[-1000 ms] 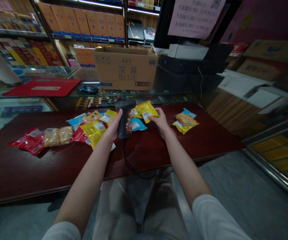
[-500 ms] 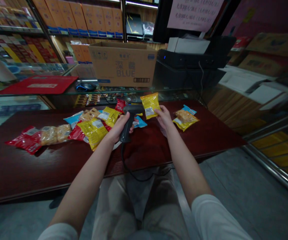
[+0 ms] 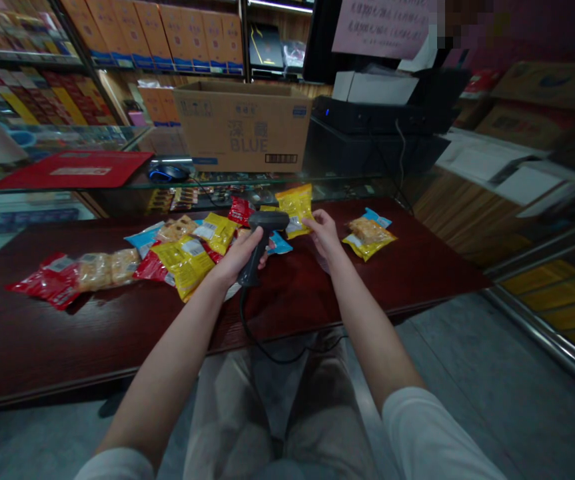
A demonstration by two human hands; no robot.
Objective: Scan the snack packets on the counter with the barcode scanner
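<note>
My left hand [image 3: 245, 256] is wrapped round the grip of a black barcode scanner [image 3: 268, 220], whose head faces right. Pinched by its right edge in my right hand [image 3: 323, 233], a yellow snack packet [image 3: 294, 208] stands up just beyond the scanner head. Part of the packet's lower left is hidden by the scanner. Left of my left hand lies a pile with yellow packets [image 3: 186, 265], red packets and blue ones, some with biscuit-like food showing. A red packet with a clear end [image 3: 61, 277] is farthest left. Right of my right hand rest more snack packets [image 3: 367, 235].
The dark red tabletop [image 3: 287, 307] carries the packets. Behind it, a glass counter holds a cardboard box [image 3: 244, 130], a mouse [image 3: 168, 172], a red mat [image 3: 77, 168] and a black machine [image 3: 367, 117]. The scanner's cable [image 3: 267, 357] hangs over the table's front edge.
The yellow packet in my right hand has shifted slightly left, nearer the scanner head, its lower left now overlapped by it. A partly visible person has appeared at the upper right.
</note>
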